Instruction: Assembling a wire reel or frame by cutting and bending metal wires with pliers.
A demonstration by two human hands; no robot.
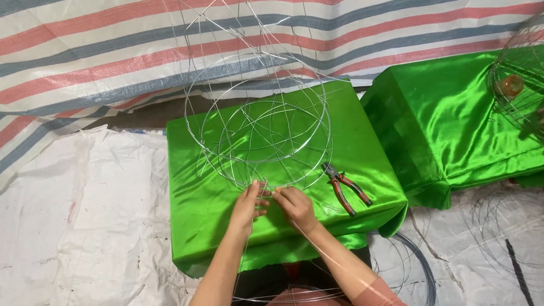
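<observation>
Two hands meet at the near rim of a wire frame [258, 122] that stands on a green-draped table [204, 209]. The left hand [249, 203] has its fingers curled loosely around the lowest ring, and the right hand [294, 205] pinches a thin wire at the same spot, fingertips closed on it. Red-handled pliers [347, 187] lie just right of the frame's base, untouched. A loose strand trailing from the frame toward the person's lap could likely spring free and whip, or snag a sleeve. The glossy cloth looks slippery, so a hard tug might slide or tip the tall frame off its footing.
</observation>
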